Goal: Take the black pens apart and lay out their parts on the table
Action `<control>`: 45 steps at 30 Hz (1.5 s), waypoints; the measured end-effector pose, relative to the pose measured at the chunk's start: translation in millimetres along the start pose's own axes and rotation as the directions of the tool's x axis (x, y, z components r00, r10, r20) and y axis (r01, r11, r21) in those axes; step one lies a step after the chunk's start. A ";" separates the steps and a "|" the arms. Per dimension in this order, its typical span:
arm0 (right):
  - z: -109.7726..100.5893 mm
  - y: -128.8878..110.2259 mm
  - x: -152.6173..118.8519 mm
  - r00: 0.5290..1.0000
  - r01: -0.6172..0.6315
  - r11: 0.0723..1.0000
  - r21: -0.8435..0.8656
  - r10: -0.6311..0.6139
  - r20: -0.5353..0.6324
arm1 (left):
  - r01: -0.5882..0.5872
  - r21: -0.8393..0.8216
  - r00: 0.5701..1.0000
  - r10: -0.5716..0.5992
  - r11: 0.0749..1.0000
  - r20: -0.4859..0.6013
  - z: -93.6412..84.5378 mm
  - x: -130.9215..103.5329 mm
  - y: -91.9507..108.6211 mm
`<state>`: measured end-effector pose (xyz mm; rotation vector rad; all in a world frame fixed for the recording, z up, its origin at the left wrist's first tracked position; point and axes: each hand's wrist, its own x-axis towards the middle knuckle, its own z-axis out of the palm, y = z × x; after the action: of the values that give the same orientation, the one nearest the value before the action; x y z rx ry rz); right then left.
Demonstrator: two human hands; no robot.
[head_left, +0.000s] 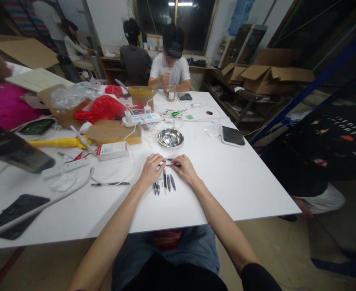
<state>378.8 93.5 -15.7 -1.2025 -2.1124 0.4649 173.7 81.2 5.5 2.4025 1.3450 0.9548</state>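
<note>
My left hand [153, 169] is closed, its fingertips pinching something small that I cannot make out. Opposite it, my right hand [182, 166] has its fingers wrapped round a dark pen part [175, 164]. Thin dark pieces lie in the gap between the hands. Just below them on the white table [226, 182], several dark pen parts [171, 182] are laid roughly side by side, with short black caps [156, 188] at their left. Beyond my hands stands a round metal bowl [170, 138] with small pieces inside.
A white box [113, 150], a yellow tool [59, 142], cables and a power strip [143, 118] crowd the left side. A black-topped device [232, 136] lies at the right. A person [170, 68] sits across the table; another stands at the right edge.
</note>
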 end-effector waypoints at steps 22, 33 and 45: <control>15.3 -29.4 -8.3 0.986 -0.039 0.999 0.020 0.042 -0.160 | -0.082 0.246 0.996 0.084 0.966 0.002 -0.4 -5.4 10.9; 22.0 -40.6 -11.9 0.960 0.057 0.997 -0.048 -0.068 -0.271 | 0.016 0.276 0.998 -0.034 0.961 0.060 -9.7 -11.9 19.3; 24.5 -44.6 -7.8 0.973 0.189 0.926 -0.327 -0.221 -0.063 | 0.163 0.375 0.950 -0.247 0.912 0.189 -17.2 -14.4 10.9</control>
<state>336.8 64.2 -10.1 -1.1311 -2.2536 -0.0358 164.9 61.3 17.7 2.4521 1.7575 0.3818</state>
